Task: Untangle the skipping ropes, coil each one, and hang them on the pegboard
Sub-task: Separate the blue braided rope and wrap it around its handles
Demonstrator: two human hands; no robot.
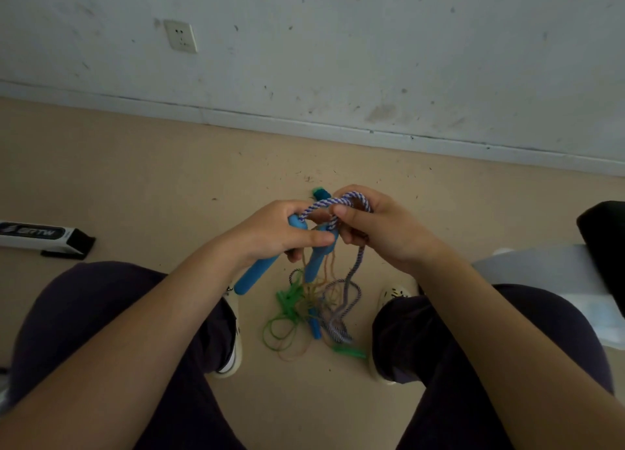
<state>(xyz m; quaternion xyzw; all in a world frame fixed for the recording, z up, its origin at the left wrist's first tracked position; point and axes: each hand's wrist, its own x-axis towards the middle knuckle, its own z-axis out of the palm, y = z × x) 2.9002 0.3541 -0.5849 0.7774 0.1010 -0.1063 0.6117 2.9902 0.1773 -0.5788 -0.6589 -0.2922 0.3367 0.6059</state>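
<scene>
My left hand grips two blue handles of the purple-and-white braided rope, holding them side by side above the floor. My right hand holds a loop of that braided rope, which arches over its fingers and then hangs down to the floor. Below my hands lies a tangle of the braided rope, a thin green rope with green handles and a thin orange rope with a small blue handle. A teal handle end shows just beyond my hands.
I sit with my knees apart, a light shoe on each side of the tangle. A black-and-white box lies on the tan floor at left. A grey seat with a black object is at right. The white wall has a socket.
</scene>
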